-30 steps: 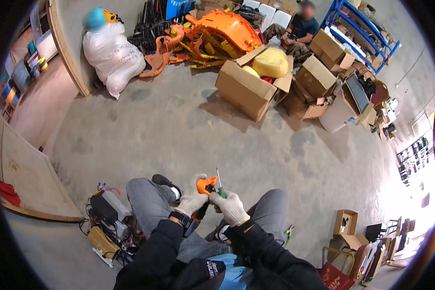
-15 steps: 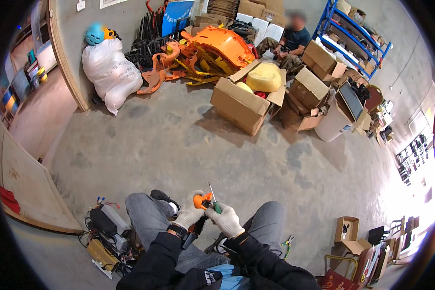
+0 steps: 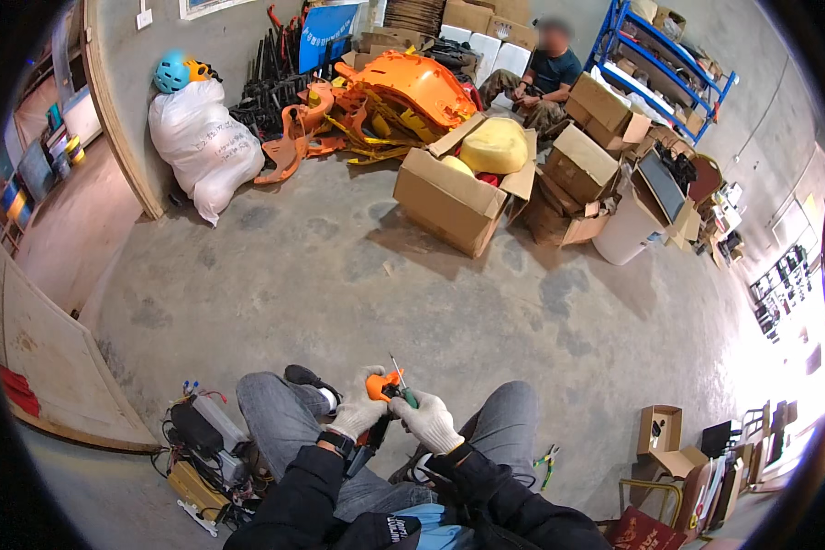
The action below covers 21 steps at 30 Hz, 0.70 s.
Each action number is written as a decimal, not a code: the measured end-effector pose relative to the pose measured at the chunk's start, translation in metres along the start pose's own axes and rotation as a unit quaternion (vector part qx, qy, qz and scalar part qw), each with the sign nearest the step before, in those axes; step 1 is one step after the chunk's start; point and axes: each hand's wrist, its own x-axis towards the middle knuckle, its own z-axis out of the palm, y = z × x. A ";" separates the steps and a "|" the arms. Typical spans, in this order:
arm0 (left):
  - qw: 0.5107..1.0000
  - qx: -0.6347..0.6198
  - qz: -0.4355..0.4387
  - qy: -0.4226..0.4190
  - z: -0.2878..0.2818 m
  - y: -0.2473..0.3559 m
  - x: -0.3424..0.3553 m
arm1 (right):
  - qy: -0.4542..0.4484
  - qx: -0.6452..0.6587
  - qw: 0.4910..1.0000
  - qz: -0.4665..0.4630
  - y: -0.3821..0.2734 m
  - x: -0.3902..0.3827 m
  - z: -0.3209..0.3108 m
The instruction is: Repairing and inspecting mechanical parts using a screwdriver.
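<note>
My left hand [image 3: 356,414], in a pale knit work glove, is closed around an orange plastic part [image 3: 382,385] joined to a dark, elongated piece [image 3: 365,449] between my knees. A screwdriver [image 3: 410,400] with a green handle is gripped in my gloved right hand [image 3: 431,426]. Its thin metal shaft points up and slightly left, past the right side of the orange part. Both hands are close together, and the fingers partly hide where the orange and dark pieces meet.
By my left leg lie a black and silver electrical unit [image 3: 213,429] and loose wires. Pliers [image 3: 547,466] rest on the floor to the right. Ahead are a cardboard box [image 3: 449,203], orange shells [image 3: 422,87], a white sack [image 3: 206,137] and a seated person [image 3: 552,73].
The whole view has shifted slightly. My right hand and the screwdriver have moved a little, with the shaft leaning more to the left. Both grips stay the same.
</note>
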 end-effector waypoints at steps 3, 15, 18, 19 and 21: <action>1.000 0.015 0.007 -0.004 0.000 0.003 -0.001 | -0.005 0.021 1.000 0.005 -0.004 -0.002 -0.002; 0.996 0.091 0.002 0.009 -0.002 0.000 0.001 | 0.021 -0.036 0.998 -0.042 0.008 0.004 0.004; 0.994 0.069 0.079 0.012 0.000 -0.006 0.003 | 0.056 -0.062 0.992 -0.099 0.006 0.000 0.004; 0.991 0.080 0.104 0.009 0.000 -0.005 0.008 | 0.066 -0.049 0.990 -0.116 0.004 -0.001 0.004; 0.993 0.100 0.049 0.034 0.001 -0.008 0.007 | 0.048 -0.038 0.994 -0.088 0.002 -0.004 0.002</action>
